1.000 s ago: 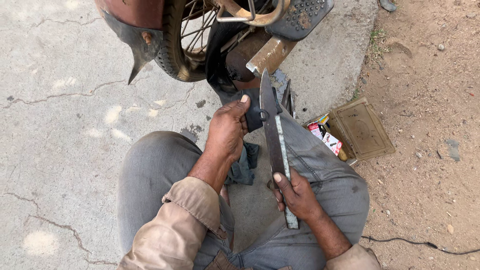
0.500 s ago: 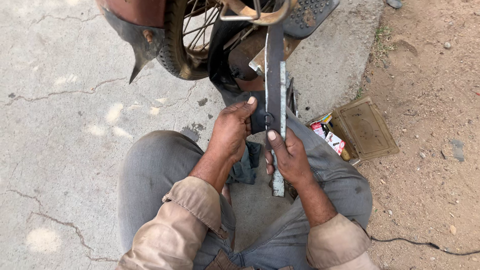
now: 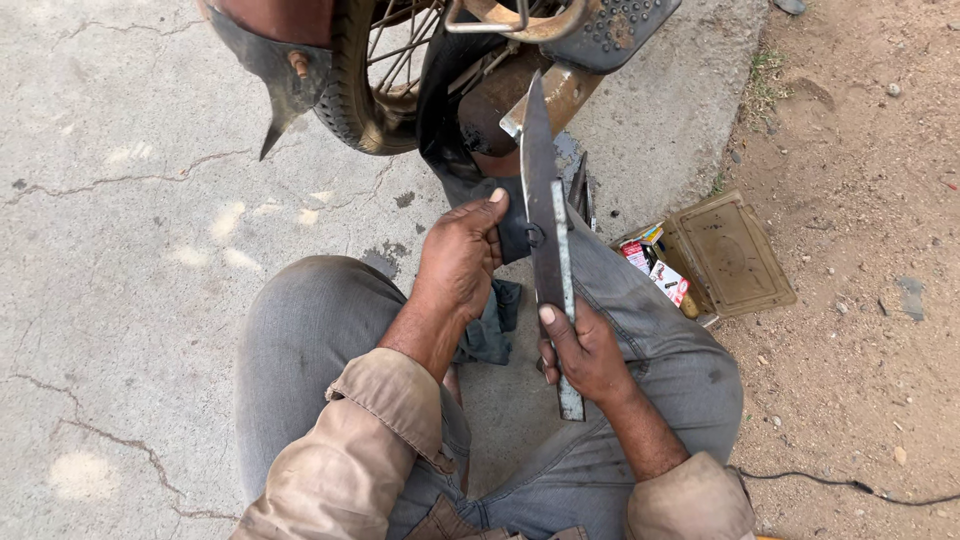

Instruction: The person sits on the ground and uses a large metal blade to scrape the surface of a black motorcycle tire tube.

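I see small packets, red, white, yellow, lying at right of my right knee, just beside flat brown rectangular tray on dirt edge. Long dark metal blade, worn, pale strip along one edge, pointed tip up near wheel. Right hand clamped on blade's lower end, thumb along it. Left hand closed on dark rubber piece just beside blade, above my lap.

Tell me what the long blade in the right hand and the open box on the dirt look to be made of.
Blade: looks like dark, dull steel, its grey face scuffed. Open box: likely thin tin or sheet metal, brownish and tarnished, with a pressed panel in its lid; hard plastic cannot be ruled out.
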